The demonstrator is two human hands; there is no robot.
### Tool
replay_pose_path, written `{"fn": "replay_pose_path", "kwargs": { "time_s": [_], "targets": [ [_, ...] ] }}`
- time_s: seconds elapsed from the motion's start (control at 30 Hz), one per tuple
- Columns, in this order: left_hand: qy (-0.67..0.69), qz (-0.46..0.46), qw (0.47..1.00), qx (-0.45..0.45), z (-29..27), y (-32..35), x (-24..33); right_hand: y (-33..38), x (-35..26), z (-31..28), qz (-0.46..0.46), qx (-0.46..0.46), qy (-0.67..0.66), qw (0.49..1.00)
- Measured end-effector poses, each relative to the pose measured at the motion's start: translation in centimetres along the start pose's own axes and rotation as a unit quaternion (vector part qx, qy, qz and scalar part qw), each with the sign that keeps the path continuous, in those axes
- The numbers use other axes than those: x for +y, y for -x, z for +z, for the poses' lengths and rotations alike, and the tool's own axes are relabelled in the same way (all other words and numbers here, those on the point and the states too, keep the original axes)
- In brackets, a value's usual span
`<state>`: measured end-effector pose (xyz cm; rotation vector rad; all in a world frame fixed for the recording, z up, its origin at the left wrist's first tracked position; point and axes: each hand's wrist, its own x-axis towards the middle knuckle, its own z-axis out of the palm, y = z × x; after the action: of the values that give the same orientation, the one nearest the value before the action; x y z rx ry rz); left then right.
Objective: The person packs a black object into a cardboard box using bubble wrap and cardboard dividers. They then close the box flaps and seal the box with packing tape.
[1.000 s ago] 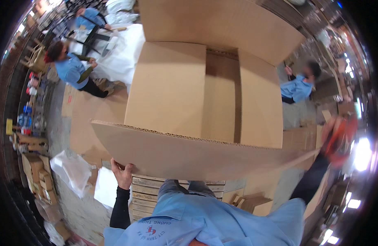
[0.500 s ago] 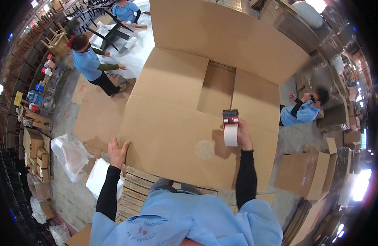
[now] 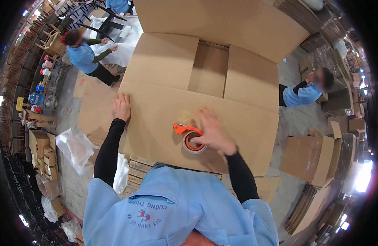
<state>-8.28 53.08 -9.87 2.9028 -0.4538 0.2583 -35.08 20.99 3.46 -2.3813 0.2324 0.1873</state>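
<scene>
A big brown cardboard box (image 3: 197, 119) lies in front of me, its near flap folded flat and the side flaps (image 3: 164, 61) closed over a gap. My left hand (image 3: 121, 107) rests flat on the left edge of the near flap. An orange tape dispenser (image 3: 190, 138) with a roll of tape lies on that flap. My right hand (image 3: 211, 131) is over the dispenser's right side, fingers spread and blurred, touching it without a closed grip.
The box sits on a stack of wooden pallets (image 3: 142, 169). Co-workers in blue shirts stand at the upper left (image 3: 84, 55) and the right (image 3: 301, 93). A smaller open carton (image 3: 310, 158) is at the right, and clear plastic bags (image 3: 76, 147) at the left.
The box has come lower and nearer. My right hand has laid the upright tape dispenser down on the near flap and opened its fingers. My left hand has moved up along the flap's left edge.
</scene>
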Motion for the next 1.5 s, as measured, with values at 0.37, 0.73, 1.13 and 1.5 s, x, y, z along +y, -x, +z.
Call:
{"fn": "replay_pose_path", "kwargs": {
  "time_s": [0.37, 0.73, 1.13, 1.5],
  "targets": [
    [0.007, -0.028, 0.998, -0.048, -0.7, -1.3, 1.4, 3.9, 19.7, -8.9, 0.42, 0.319, 0.134, 0.839],
    [0.051, 0.04, 0.996, -0.054, -1.6, -4.7, 1.3, 2.0, 22.3, -10.0, 0.434, 0.357, 0.121, 0.818],
    [0.007, 0.412, 0.887, 0.209, -18.3, -35.5, 35.4, 3.9, 23.5, -8.6, 0.388, 0.397, 0.118, 0.824],
    [0.147, 0.512, 0.846, -0.02, -15.7, -17.2, 30.2, 5.7, 29.2, -10.7, 0.189, 0.651, -0.38, 0.629]
  ]
}}
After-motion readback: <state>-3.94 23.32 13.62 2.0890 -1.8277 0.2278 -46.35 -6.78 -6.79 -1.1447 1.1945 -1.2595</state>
